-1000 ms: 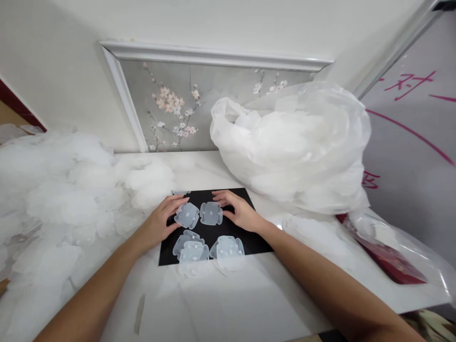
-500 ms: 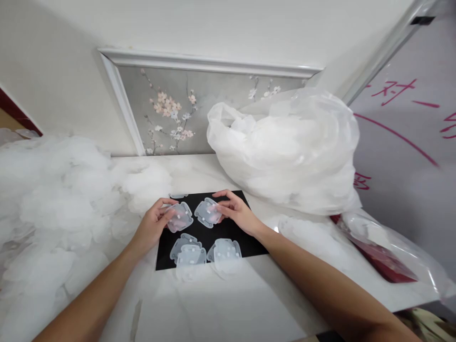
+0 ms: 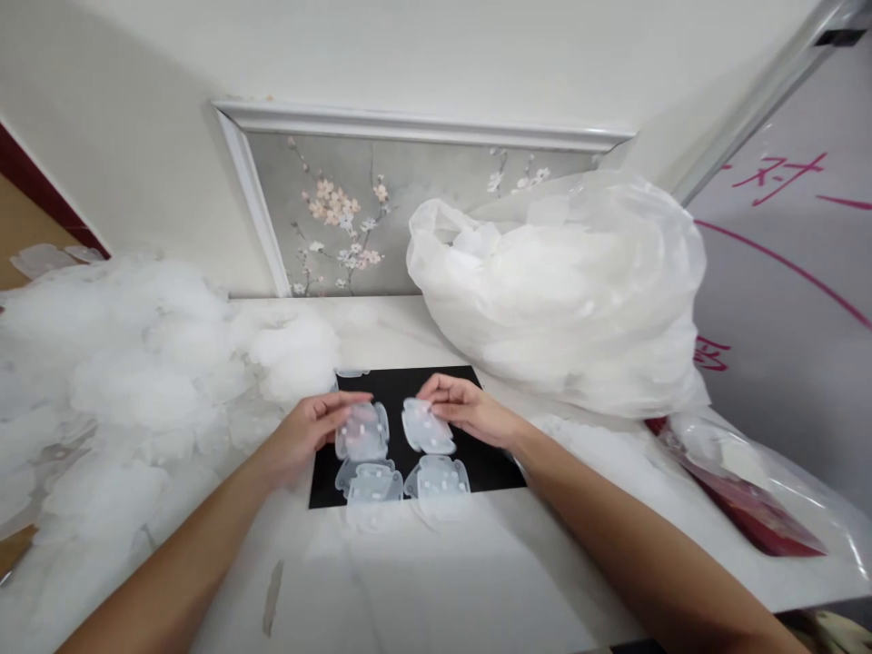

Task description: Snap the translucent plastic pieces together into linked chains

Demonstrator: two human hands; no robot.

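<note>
My left hand pinches a translucent plastic piece and holds it just above the black mat. A second translucent piece is gripped at its far edge by my right hand, tilted over the mat's middle. Both pieces are rounded squares with small white dots. Nearer me, at the mat's front edge, lie a small stack of such pieces on the left and another stack on the right.
A large heap of loose translucent pieces covers the white table at the left. A full clear plastic bag stands at the right. A flat red packet in plastic lies far right. A flower picture leans behind.
Both hands have lifted their pieces off the mat and drawn them closer to me, toward the stacks at the front edge.
</note>
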